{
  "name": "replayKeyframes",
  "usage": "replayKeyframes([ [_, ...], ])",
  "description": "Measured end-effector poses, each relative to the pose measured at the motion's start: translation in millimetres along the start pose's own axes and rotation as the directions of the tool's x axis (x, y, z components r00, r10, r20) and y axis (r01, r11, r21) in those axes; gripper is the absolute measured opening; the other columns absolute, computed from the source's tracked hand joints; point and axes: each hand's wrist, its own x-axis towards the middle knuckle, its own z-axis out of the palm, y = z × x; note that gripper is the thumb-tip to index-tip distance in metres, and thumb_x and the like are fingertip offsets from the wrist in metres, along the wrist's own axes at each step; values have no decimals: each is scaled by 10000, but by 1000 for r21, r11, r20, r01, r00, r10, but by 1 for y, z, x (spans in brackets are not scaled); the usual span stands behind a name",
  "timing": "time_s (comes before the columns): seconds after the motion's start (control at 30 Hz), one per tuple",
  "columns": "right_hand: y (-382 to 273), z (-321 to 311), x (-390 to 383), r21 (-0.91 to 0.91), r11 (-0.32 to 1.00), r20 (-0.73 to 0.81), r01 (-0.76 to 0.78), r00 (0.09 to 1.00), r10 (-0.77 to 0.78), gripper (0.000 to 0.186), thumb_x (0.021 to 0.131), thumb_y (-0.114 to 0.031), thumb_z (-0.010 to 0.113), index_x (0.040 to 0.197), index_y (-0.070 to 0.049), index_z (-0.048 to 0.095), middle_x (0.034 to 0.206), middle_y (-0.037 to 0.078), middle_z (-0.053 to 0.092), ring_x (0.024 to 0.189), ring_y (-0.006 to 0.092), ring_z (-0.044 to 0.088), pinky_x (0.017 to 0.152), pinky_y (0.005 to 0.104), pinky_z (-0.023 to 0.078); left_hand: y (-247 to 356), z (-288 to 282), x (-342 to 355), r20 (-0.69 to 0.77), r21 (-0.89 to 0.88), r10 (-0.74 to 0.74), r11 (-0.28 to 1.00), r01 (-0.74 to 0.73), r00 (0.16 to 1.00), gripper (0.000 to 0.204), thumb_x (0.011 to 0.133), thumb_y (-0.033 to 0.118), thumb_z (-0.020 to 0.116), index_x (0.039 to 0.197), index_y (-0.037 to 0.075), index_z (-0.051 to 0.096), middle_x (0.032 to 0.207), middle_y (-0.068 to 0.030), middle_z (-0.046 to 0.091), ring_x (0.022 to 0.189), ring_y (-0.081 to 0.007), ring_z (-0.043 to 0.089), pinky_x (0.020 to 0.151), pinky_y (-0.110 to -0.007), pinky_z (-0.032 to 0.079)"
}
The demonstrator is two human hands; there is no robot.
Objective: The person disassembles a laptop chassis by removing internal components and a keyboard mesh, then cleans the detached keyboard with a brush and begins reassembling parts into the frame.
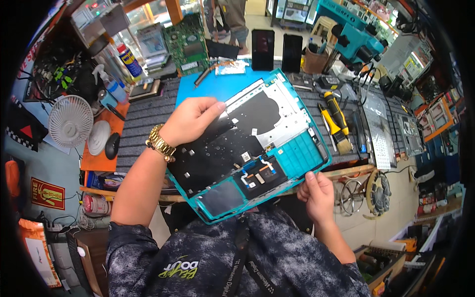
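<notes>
A teal laptop case (297,154), its inner side showing, is held at a slant over the near edge of the bench. Black film and a silver metal plate cover much of it, and a touchpad's back with small ribbon cables lies near its front edge. My left hand (193,119) is closed on the upper left edge, with a gold bracelet (161,142) at the wrist. At the near right edge, my right hand (316,195) pinches the rim between thumb and curled fingers. The left hand's fingertips are hidden.
A blue mat (190,88) lies on a grey ribbed bench cover. Right of the case are a yellow-black screwdriver (336,113) and a brush (341,141). A green circuit board (187,44) and two black phones (262,49) stand behind. A white fan (70,121) is at left, a teal microscope (358,42) at far right.
</notes>
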Motion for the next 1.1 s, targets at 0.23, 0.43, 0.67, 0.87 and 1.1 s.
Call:
replayKeyframes([
  [0.23,-67,30,76,105,983,41,150,987,-155,253,1189,-266,617,978,-128,594,710,-109,408,558,20,323,514,243,251,5,-6,-6,-464,-319,-4,934,-162,886,492,1195,408,603,916,15,703,764,97,527,715,-36,422,634,-272,397],
  [0.43,-109,59,138,-366,874,161,319,947,-279,331,1152,-316,686,1182,0,781,1037,-8,771,912,59,631,835,268,517,15,50,-29,-682,-540,-221,795,-276,698,383,1240,329,506,1038,51,674,878,103,506,807,-23,399,700,-242,390],
  [0.67,-194,94,212,-790,487,368,371,924,-107,383,1061,-356,776,881,-20,737,720,-48,594,695,75,477,628,332,399,10,92,-78,-132,-888,-384,456,64,914,371,1238,345,456,1276,29,647,1163,-128,779,972,-227,785,787,-367,658],
  [0.87,-212,147,232,-743,260,647,616,761,49,381,1017,-372,820,874,-32,725,682,-24,556,671,100,480,627,368,407,1,109,-87,174,-877,-358,368,310,917,375,1217,285,508,1419,-14,608,1462,-189,694,1134,-301,773,873,-413,665],
  [1.1,-195,177,231,-720,213,693,661,699,175,284,999,-286,865,981,-21,764,767,-11,634,765,101,560,716,330,484,15,31,-99,-186,-341,-134,938,64,973,347,1132,188,701,1413,-5,638,1213,-80,751,1000,-124,709,788,-285,589],
])
